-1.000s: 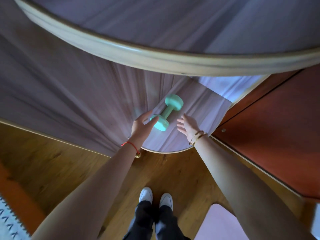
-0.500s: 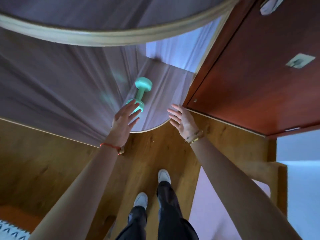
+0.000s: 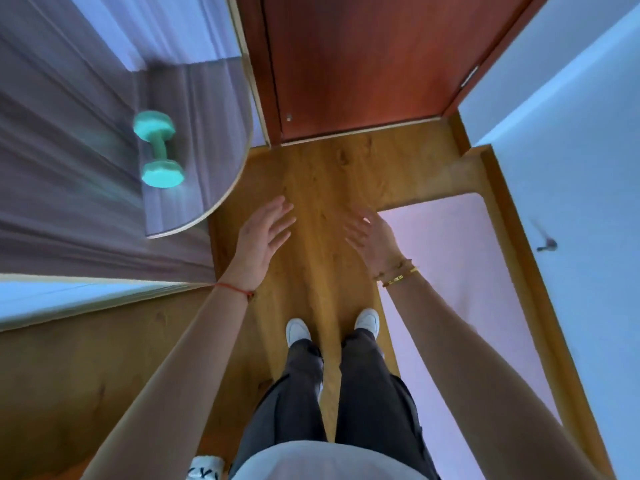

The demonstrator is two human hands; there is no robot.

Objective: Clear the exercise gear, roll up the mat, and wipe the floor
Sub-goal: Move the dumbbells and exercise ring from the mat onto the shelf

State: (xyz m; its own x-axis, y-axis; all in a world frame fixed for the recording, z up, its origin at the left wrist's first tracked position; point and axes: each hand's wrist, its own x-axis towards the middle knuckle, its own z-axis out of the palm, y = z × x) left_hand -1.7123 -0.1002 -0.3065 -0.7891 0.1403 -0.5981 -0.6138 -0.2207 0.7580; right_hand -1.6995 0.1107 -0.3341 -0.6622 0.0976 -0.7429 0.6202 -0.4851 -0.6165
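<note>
A mint-green dumbbell lies on a low rounded grey shelf at the upper left, with nothing touching it. My left hand hangs over the wooden floor, to the right of and below the shelf, its fingers straight and holding nothing. My right hand is level with it, fingers spread and empty, above the near corner of the pink exercise mat. The mat lies flat on the floor along the right side.
A reddish-brown wooden door stands straight ahead. A white wall runs along the right beside the mat. Grey furniture panels fill the left. My feet in white shoes stand on the wooden floor.
My left hand has let go of the dumbbell and drawn back from the shelf. Both hands now hang over the floor, and my view has turned right toward the door and mat.
</note>
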